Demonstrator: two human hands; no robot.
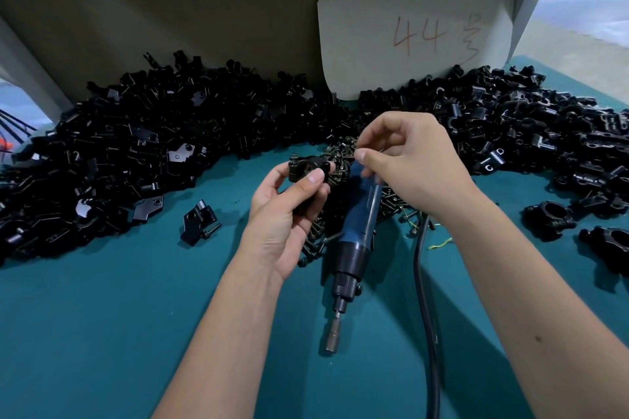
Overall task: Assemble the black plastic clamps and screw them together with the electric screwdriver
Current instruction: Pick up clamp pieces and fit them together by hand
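Teal cloth covered the surface (102, 333), and nearest the person lay the screwdriver (354, 231), untouched, bit end toward the camera, its black cord (423, 282) trailing off beside it. Just above it the left hand (289, 211) gripped a clamp (308, 167), thumb and fingers curled round the ringed black body, holding it up off the cloth. The right hand (405, 160) hovered close beside it, fingers bunched in a pinch; it probably held a screw, but the thing was too small to make out. Under both hands sat a heap of dark screws (340, 153). One loose part (197, 221) lay alone to the left, and two finished-looking clamps (548, 218) lay to the right. Farther back, black parts (136, 146) were piled in a wide arc against a grey wall, with a card (415, 31) marked "44" propped behind.

The clamp looked light, stiff and somewhat slick, so gripping it across the flat flanks beside the bore, clear of the screw hole, seemed best. The screwdriver would likely be the heavier item, best taken round its blue barrel.
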